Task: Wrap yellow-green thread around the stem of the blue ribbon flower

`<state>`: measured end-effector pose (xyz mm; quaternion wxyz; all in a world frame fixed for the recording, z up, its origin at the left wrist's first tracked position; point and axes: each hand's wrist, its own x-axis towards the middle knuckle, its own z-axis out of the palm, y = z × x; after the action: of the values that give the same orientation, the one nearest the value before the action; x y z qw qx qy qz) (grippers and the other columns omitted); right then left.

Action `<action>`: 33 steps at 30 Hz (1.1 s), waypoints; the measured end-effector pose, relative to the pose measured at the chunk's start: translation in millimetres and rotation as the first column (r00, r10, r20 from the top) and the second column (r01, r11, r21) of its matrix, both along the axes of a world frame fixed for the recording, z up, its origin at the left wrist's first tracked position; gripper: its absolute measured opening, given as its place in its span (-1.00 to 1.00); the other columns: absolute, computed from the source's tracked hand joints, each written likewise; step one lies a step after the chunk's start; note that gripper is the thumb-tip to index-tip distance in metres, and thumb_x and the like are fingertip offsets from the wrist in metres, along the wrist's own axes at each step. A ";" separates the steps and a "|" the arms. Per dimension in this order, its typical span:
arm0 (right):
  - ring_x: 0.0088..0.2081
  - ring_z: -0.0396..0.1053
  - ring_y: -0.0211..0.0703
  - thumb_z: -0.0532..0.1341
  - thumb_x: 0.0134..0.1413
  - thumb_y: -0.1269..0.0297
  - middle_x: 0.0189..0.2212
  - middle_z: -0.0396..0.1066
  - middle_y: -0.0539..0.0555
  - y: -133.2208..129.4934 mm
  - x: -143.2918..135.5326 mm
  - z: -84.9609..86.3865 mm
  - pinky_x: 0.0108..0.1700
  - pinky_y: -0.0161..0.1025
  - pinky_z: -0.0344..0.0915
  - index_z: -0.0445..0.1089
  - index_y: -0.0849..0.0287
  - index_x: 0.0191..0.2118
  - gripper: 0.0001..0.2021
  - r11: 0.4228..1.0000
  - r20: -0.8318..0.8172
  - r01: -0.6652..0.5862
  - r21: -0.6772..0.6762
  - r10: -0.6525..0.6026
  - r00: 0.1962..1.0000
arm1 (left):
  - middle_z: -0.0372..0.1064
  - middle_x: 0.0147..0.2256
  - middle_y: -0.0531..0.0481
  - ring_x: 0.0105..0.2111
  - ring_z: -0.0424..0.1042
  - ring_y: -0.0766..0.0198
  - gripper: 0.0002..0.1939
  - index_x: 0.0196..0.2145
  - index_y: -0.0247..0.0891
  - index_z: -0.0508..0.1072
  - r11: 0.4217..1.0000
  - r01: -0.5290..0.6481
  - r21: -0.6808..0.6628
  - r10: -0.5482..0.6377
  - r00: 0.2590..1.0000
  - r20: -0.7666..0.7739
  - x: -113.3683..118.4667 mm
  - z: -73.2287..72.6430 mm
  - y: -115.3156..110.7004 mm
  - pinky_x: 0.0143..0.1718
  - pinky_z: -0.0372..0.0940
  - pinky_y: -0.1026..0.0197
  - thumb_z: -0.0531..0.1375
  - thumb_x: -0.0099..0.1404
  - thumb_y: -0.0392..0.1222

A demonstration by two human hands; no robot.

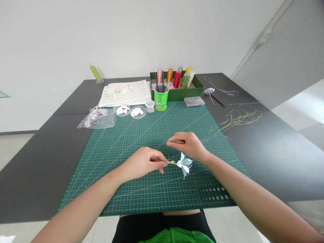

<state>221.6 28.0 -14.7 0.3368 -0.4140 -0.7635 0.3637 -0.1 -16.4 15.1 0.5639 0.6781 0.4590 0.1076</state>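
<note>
My left hand pinches the thin stem of a pale blue artificial flower between thumb and fingers. The flower lies sideways, its pointed petals facing right, and yellow-green wrapping covers the stem just below them. Above and behind the flower, my right hand is closed in a pinch, with a trace of yellow-green at its fingertips. A loose yellow-green thread lies tangled at the right, and one strand runs toward that hand. The part between the right fingers and the stem is too fine to make out.
Under my hands lies a green cutting mat. Behind it stand a bright green can of sticks, a green box of thread spools, a clear case, small dishes, paper sheets and a plastic bag.
</note>
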 end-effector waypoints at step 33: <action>-0.53 0.17 -0.37 0.24 0.26 0.36 -0.59 0.31 -0.06 -8.6 -3.1 0.5 -0.44 -0.36 0.12 0.57 0.21 -0.34 -0.83 0.943 0.028 -0.128 0.306 0.125 0.992 | 0.57 -0.39 -0.10 -0.68 0.10 0.50 -0.62 -0.02 -0.31 0.58 0.839 -0.543 -0.030 0.530 0.804 0.270 -8.1 -6.0 15.8 -0.64 0.02 0.36 0.24 0.33 -0.01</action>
<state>218.5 19.4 -14.2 0.3697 -0.3082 -0.8371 0.2599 -8.3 -0.6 9.1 0.5504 0.5132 0.5486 0.3642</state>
